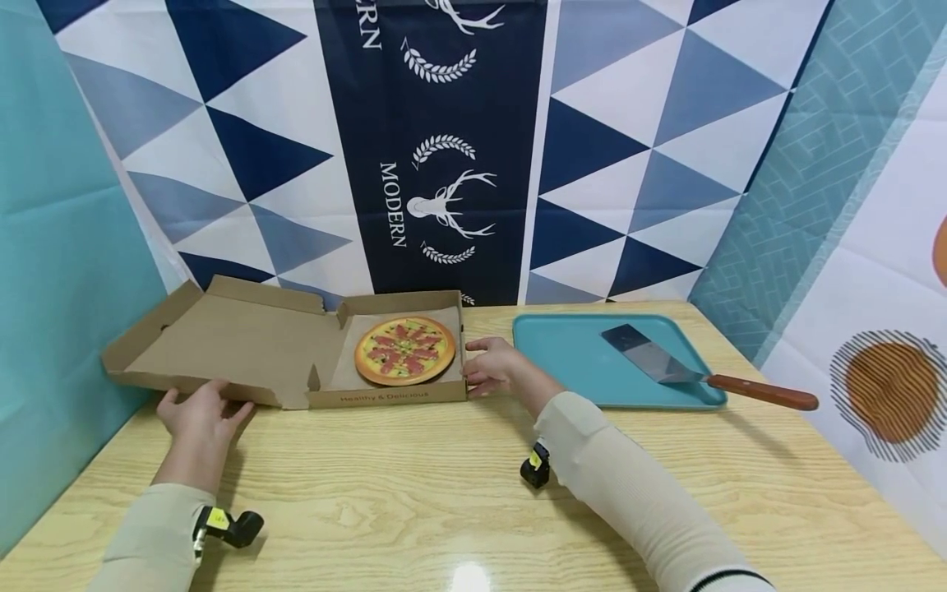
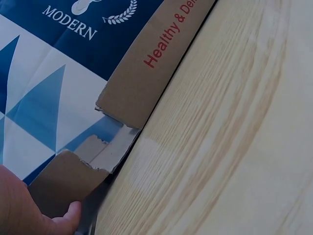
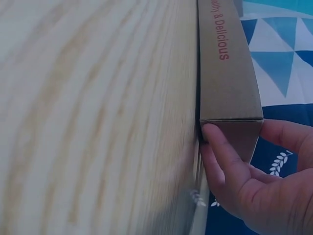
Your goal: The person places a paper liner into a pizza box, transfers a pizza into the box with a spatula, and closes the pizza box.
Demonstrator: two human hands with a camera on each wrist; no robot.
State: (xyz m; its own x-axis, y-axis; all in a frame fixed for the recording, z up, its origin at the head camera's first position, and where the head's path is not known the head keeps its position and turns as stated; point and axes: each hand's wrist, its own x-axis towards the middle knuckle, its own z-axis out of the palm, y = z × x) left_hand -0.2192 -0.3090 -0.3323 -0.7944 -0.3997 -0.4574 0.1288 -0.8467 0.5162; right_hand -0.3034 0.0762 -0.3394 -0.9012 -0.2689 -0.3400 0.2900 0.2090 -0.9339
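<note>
An open cardboard pizza box [image 1: 385, 397] lies at the back of the table, a round pizza [image 1: 404, 351] on pale paper in its right half. Its lid [image 1: 229, 337] is folded out to the left. My left hand [image 1: 198, 419] holds the lid's front flap [image 2: 68, 181]; in the left wrist view the thumb lies against the flap's lower outside edge, while the other fingers are hidden. At the box's right end, my right hand [image 1: 494, 366] touches the side wall [image 3: 232, 134], fingers near its bottom corner and thumb at its upper edge.
Right of the box lies a blue tray [image 1: 562, 362]. A spatula [image 1: 651, 358] rests across it, its wooden handle [image 1: 762, 390] reaching past the tray's right rim. Patterned cloth [image 1: 444, 123] hangs directly behind the table, and a teal cloth [image 1: 66, 288] borders the left side.
</note>
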